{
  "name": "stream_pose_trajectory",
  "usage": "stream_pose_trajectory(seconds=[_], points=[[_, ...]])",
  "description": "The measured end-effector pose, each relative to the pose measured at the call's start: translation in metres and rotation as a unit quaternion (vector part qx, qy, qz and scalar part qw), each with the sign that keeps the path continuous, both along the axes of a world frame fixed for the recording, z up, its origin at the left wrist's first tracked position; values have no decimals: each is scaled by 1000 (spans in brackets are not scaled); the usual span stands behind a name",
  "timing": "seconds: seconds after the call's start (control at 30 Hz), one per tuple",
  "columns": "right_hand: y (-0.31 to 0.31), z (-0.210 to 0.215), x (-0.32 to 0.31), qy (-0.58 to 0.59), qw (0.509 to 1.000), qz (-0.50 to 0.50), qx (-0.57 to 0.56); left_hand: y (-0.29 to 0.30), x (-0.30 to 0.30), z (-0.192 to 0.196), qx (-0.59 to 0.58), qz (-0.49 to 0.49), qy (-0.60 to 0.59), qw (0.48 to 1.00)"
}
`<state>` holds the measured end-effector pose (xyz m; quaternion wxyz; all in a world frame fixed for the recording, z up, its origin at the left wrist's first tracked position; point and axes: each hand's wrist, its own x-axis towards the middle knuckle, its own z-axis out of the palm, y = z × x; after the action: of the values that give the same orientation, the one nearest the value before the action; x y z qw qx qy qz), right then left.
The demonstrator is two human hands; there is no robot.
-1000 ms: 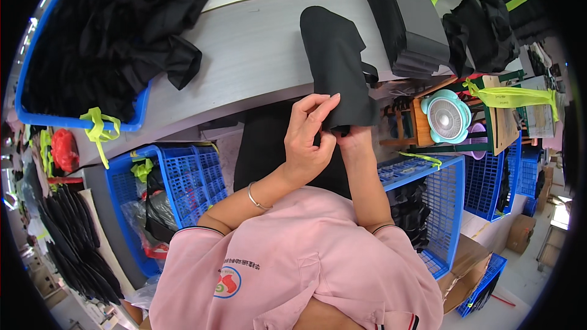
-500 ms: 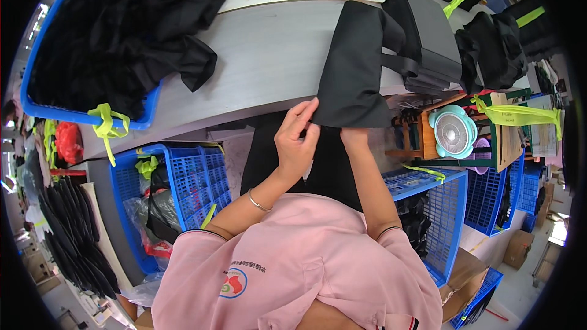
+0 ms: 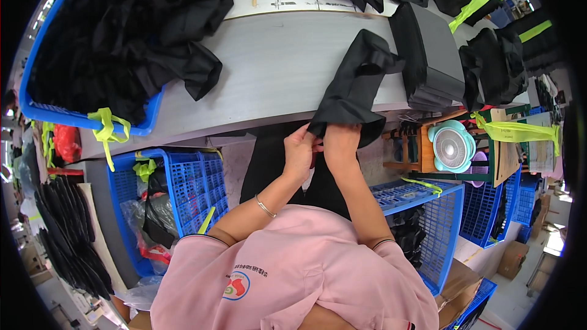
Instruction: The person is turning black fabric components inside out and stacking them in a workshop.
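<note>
Matt black cloth garment lies on a smooth grey tabletop beside glossy blue plastic crates.

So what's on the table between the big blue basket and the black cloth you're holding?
Head view: only bare grey tabletop between the blue plastic basket and the black fabric piece.

Single head cam, fisheye, looks steeply down on grey table, fairly close, rim probably distorted.
</note>
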<state>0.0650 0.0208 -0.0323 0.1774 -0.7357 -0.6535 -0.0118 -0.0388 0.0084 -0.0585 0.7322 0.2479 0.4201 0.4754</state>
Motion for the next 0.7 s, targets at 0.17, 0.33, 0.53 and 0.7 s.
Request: stream_pose_trajectory(seconds=[0.17, 0.33, 0.53, 0.7], points=[[-2, 13, -9, -12, 979, 84, 185, -9, 4, 1, -22, -77, 36, 996], [0, 13, -7, 108, 993, 27, -25, -13, 6, -7, -30, -13, 81, 996], [8, 3, 0, 99, 990, 87, -40, -14, -4, -9, -9, -96, 67, 993], [-21, -6, 5, 92, 988, 83, -87, -12, -44, 5, 8, -64, -22, 998]])
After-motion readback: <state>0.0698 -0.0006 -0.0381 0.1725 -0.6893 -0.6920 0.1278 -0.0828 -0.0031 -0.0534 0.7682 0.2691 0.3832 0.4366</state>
